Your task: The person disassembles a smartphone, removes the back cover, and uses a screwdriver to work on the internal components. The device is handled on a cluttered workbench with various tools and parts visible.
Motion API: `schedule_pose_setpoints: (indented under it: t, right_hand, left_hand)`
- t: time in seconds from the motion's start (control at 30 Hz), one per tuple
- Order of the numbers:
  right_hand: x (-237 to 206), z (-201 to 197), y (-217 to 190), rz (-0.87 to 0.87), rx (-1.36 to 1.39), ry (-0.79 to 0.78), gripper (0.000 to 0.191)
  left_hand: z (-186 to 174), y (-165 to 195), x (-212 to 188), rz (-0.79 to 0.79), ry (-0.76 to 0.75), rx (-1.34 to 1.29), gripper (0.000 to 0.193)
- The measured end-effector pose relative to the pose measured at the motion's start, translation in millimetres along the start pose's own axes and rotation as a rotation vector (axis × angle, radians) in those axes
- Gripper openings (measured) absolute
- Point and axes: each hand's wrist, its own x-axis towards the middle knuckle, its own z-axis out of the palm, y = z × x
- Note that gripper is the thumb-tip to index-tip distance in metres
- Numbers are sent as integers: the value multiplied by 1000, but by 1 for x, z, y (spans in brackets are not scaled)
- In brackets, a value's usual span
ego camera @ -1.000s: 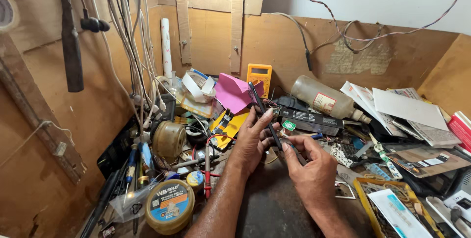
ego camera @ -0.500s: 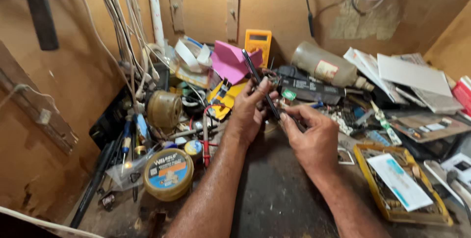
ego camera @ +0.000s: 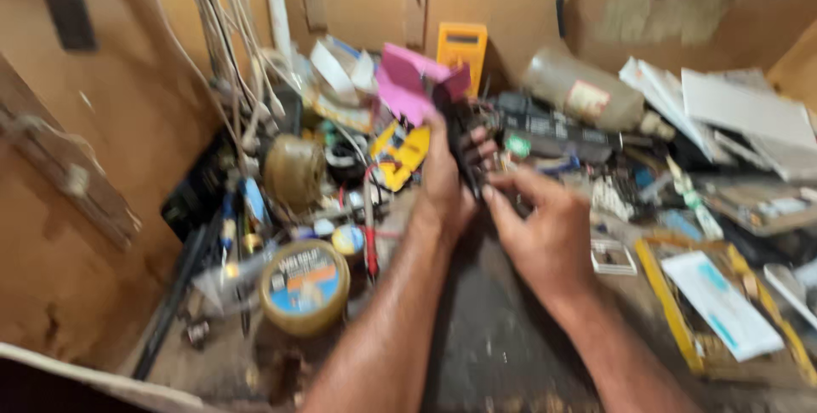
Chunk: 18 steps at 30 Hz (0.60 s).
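Two hands close on one small dark part, held up above the cluttered surface.
Left hand (ego camera: 444, 182) grips the slim black piece (ego camera: 464, 153) upright; right hand (ego camera: 538, 227) pinches its lower end. Blur hides detail, but it looks light, rigid and delicate: best held by its body.

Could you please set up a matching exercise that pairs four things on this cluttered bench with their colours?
Things:
1. multimeter leaning on the back wall
2. folded paper behind the left hand
3. round tin near the left forearm
4. small part held between the left hand and the right hand

Colours:
A. pink
B. black
C. yellow-orange
D. gold with a blue label

Pairs: 1-C, 2-A, 3-D, 4-B
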Motion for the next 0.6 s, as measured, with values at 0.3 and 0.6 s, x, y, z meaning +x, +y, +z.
schedule_pose_setpoints:
  t: [0.3, 0.6]
  right_hand:
    - [5, 9, -8, 142, 104, -54, 16]
    - [4, 7, 2, 335, 164, 21, 13]
  left_hand:
    - [11, -4, -5, -73, 288, 116, 85]
    - [19, 12, -14, -97, 285, -95, 90]
